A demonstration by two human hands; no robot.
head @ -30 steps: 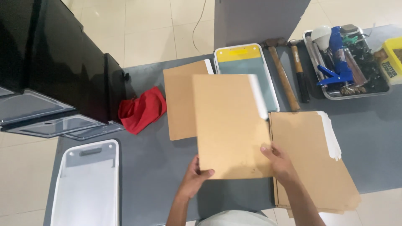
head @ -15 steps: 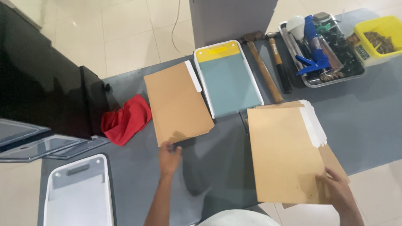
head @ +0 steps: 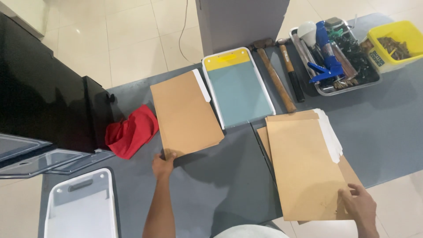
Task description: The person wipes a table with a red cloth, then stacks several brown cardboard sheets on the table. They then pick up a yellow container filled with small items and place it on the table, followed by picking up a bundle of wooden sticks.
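Observation:
My left hand [head: 163,165] grips the near corner of a brown paper folder [head: 185,113] that lies on the grey table, between a red cloth and a tray. My right hand [head: 358,204] rests with fingers spread on the near right corner of another brown folder [head: 304,167]. That folder lies on top of a stack of similar folders [head: 348,169] at the table's right front, with white paper showing at its right edge.
A blue tray with a yellow end [head: 238,86] stands beyond the folders. Two hammers [head: 282,75], a metal tray of tools [head: 335,53] and a yellow bin [head: 394,44] lie far right. A red cloth [head: 131,132], black box [head: 48,92] and white lid [head: 81,207] sit left.
A second ago both hands held one folder in the middle. My right hand has carried it onto the right stack, and my left hand has gone to the left folder's corner.

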